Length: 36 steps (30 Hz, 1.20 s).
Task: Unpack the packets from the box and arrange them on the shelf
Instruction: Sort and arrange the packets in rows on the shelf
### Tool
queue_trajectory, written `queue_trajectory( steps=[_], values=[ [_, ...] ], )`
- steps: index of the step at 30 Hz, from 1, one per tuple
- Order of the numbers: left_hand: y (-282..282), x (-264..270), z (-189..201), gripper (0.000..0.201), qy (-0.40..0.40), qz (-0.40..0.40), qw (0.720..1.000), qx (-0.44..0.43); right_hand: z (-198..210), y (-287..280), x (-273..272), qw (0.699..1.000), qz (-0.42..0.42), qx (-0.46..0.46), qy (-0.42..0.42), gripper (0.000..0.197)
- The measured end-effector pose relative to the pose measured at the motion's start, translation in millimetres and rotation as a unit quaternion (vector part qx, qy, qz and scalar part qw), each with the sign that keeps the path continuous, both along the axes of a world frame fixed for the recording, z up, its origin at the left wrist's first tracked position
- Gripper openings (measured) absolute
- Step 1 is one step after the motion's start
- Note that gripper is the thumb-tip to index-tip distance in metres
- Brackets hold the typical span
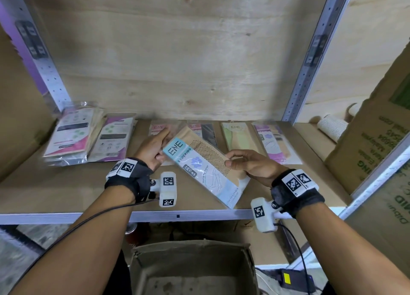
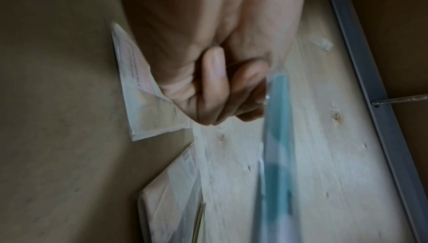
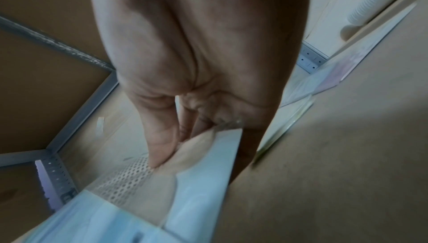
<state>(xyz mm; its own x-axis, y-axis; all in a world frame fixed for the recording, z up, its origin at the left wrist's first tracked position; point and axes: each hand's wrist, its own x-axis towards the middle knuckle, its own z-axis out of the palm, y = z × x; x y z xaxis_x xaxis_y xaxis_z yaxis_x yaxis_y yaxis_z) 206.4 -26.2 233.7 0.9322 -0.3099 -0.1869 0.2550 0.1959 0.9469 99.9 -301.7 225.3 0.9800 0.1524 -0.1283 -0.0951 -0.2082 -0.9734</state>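
Holding a blue and tan stocking packet (image 1: 205, 169) above the shelf (image 1: 66, 190), tilted, with both hands. Left hand (image 1: 153, 149) pinching the top left corner of that packet, by the blue part with the big letters, fingers curled in as seen in the left wrist view (image 2: 215, 85). Right hand (image 1: 250, 164) pinching the right long edge of the same packet (image 3: 162, 183), thumb on top over the tan part with little holes, other fingers tucked under. Lying flat at the back of the shelf, a row of more packets: a pink and white pile (image 1: 71, 135) at the far left, another pink one (image 1: 114, 139) just beside it, then a pink-topped one (image 1: 158, 127) partly hidden behind the left hand, a dark one (image 1: 207, 130), a green one (image 1: 238, 136), and a purple one (image 1: 274, 142) at the right end. Standing below the shelf, between the two arms, an open cardboard box (image 1: 193, 270), brown and bare inside as far as can be seen. Leaning at the far right, a big brown carton (image 1: 375, 144) with green print. Lying behind that carton, a white ribbed roll (image 1: 331, 128).
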Motion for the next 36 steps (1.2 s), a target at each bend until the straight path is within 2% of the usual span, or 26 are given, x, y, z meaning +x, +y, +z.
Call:
queue_trajectory(
  steps=[3,7,10,13,16,19,22,26,29,31,33,36],
  values=[
    [-10.0,-0.5,1.4,0.034,0.024,0.049,0.998,-0.041,0.0,-8.7,-4.2,0.999,-0.018,0.031,0.004,0.012],
    [-30.6,1.8,2.6,0.045,0.047,0.071,0.993,-0.077,0.2,-25.4,-5.4,0.997,-0.057,0.055,-0.002,0.012],
    [-55.9,0.6,3.8,0.055,0.018,0.013,0.999,-0.027,4.3,-38.4,-4.2,0.993,-0.092,0.069,-0.008,0.006],
    [-85.6,-2.5,5.3,0.053,-0.014,-0.076,0.997,0.023,9.8,-50.9,0.9,0.985,-0.146,0.086,-0.015,0.007],
    [-117.4,-8.5,8.9,0.034,-0.045,-0.166,0.982,0.076,12.3,-67.3,8.2,0.970,-0.209,0.124,-0.017,0.011],
    [-149.6,-12.3,13.7,0.011,-0.085,-0.195,0.970,0.116,11.4,-86.4,12.6,0.962,-0.241,0.124,-0.022,0.016],
    [-181.1,-10.4,16.0,0.011,-0.108,-0.157,0.969,0.156,8.4,-106.6,19.2,0.952,-0.288,0.096,-0.031,0.026],
    [-220.6,-3.3,17.3,0.029,-0.112,-0.147,0.966,0.180,7.9,-136.8,17.6,0.951,-0.309,0.003,-0.015,0.023],
    [-244.3,-1.5,17.8,0.033,-0.095,-0.141,0.968,0.188,8.1,-153.3,13.9,0.956,-0.287,-0.058,0.013,0.043],
    [-258.1,-1.9,15.3,0.034,-0.078,-0.128,0.970,0.189,9.5,-157.1,14.8,0.948,-0.296,-0.117,0.024,0.050],
    [-268.9,-1.6,12.6,0.034,-0.063,-0.123,0.970,0.201,11.4,-157.4,16.3,0.935,-0.318,-0.154,0.030,0.046],
    [-281.6,1.1,10.5,0.026,-0.048,-0.135,0.964,0.224,8.4,-159.6,16.6,0.918,-0.351,-0.175,0.058,0.022]
  ],
)
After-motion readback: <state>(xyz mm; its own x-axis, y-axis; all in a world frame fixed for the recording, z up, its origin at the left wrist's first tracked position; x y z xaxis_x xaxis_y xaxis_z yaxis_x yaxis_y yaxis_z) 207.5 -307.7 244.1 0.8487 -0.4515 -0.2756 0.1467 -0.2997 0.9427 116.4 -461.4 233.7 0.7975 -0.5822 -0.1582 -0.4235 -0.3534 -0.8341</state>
